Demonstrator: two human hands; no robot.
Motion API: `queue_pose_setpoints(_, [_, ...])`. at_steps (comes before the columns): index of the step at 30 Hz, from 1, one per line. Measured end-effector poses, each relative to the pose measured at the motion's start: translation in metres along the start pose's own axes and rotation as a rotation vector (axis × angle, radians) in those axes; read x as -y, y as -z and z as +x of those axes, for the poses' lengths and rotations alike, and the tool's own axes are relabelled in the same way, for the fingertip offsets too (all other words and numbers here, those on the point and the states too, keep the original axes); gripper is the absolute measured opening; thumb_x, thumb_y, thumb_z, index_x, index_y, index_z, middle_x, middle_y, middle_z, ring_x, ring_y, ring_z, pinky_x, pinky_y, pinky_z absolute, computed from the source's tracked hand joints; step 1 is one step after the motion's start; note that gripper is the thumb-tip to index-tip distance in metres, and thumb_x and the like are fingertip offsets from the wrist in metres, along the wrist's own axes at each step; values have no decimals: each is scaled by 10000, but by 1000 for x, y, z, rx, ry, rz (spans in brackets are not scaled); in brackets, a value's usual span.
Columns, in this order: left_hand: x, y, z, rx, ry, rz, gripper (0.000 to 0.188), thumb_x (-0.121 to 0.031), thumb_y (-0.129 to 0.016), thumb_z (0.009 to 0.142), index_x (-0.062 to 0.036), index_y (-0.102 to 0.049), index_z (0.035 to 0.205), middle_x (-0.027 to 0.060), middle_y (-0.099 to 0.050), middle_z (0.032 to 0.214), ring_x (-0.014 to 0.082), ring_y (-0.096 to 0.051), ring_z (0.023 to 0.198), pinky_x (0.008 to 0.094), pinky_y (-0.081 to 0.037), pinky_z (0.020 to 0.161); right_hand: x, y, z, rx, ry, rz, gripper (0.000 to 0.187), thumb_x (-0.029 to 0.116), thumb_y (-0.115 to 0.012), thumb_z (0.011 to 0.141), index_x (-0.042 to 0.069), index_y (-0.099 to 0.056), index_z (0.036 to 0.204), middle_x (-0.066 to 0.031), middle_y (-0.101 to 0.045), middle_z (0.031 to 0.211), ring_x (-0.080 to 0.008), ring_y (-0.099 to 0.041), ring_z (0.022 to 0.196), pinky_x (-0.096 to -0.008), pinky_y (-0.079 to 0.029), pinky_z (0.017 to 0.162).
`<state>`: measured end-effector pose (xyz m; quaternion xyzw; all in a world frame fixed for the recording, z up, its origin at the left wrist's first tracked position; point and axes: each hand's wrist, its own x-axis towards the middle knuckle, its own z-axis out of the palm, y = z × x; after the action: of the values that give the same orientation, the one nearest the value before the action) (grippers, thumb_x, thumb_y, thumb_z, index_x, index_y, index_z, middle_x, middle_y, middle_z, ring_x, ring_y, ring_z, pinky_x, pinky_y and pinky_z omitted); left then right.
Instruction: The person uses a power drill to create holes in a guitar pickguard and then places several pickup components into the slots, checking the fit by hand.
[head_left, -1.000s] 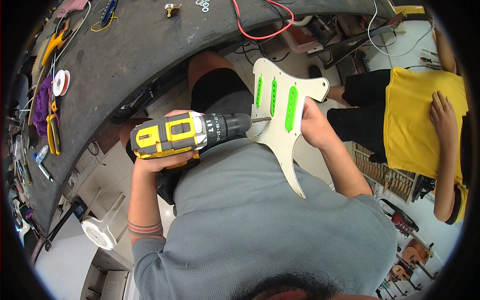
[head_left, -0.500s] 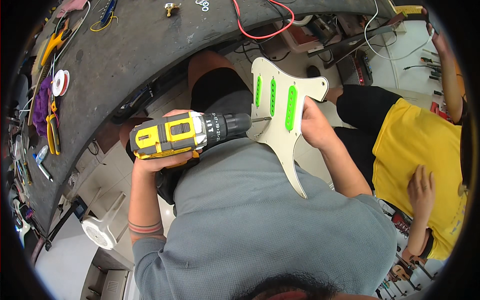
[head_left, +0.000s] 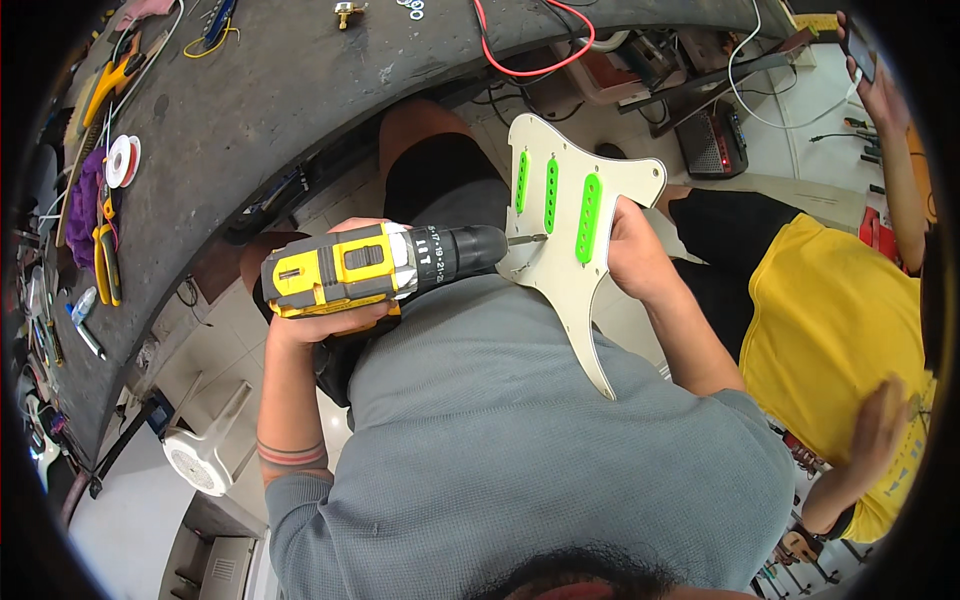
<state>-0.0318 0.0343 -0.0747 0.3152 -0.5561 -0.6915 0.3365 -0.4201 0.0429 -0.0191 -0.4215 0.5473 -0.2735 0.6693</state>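
Note:
A yellow and black cordless drill [head_left: 340,268] lies level in front of my chest, with my left hand [head_left: 335,325] wrapped round its grip. Its thin bit points right and its tip meets the face of a cream guitar pickguard [head_left: 568,285], near the middle of the plate. My right hand [head_left: 632,248] grips the pickguard by its right edge, holding it upright; most of those fingers are hidden behind the plate. Three bright green pickup covers [head_left: 588,220] sit in the pickguard, side by side.
A dark workbench [head_left: 290,90] curves across the top left, carrying pliers [head_left: 106,262], a wire spool [head_left: 122,162] and a small metal potentiometer [head_left: 346,12]. Red cable [head_left: 520,72] hangs over its edge. On the right stands a person in a yellow shirt [head_left: 815,310], holding a phone. A white stool [head_left: 200,460] stands lower left.
The pickguard and my right hand have shifted very slightly right; the drill stays level against it. The other person's lower hand has moved right and down, and their phone shows more.

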Motion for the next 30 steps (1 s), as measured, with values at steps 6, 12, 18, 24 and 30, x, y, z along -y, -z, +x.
queue_pose_setpoints(6, [3, 2, -4, -31, 127, -59, 795, -75, -913, 710, -87, -617, 1448, 74, -643, 1402, 227, -611, 1322, 407, -483, 1162, -1, 0, 0, 12, 22, 57, 645, -57, -713, 950, -14, -466, 1544, -98, -620, 1448, -162, -645, 1280, -333, -531, 1084])
queue_pose_setpoints(12, [1, 3, 0, -8, 67, -30, 786, -68, -911, 709, -85, -626, 1441, 80, -639, 1406, 234, -606, 1326, 414, -484, 1157, 0, 1, 2, 19, -6, 42, 648, -56, -712, 956, -15, -457, 1551, -104, -608, 1467, -168, -638, 1294, -339, -529, 1089])
queue_pose_setpoints(18, [-2, 1, 3, 0, 0, 5, 760, -61, -902, 717, -80, -636, 1429, 88, -641, 1405, 243, -607, 1324, 416, -487, 1149, 2, 0, 2, 10, 4, 11, 669, -53, -725, 955, -13, -444, 1561, -111, -591, 1494, -177, -616, 1333, -348, -513, 1116])
queue_pose_setpoints(24, [-6, -3, 3, -8, -5, 11, 733, -54, -890, 738, -73, -637, 1425, 97, -649, 1397, 250, -615, 1318, 416, -487, 1146, -3, 2, 1, 36, 53, 68, 690, -33, -735, 959, -17, -424, 1574, -112, -574, 1515, -180, -598, 1360, -350, -500, 1133])
queue_pose_setpoints(30, [-10, -2, 4, -5, 84, -87, 687, -28, -870, 764, -50, -640, 1410, 106, -647, 1392, 248, -620, 1303, 410, -498, 1121, -2, 4, 2, 59, 63, 34, 688, -38, -723, 963, -15, -415, 1578, -114, -600, 1482, -187, -608, 1352, -359, -497, 1131])
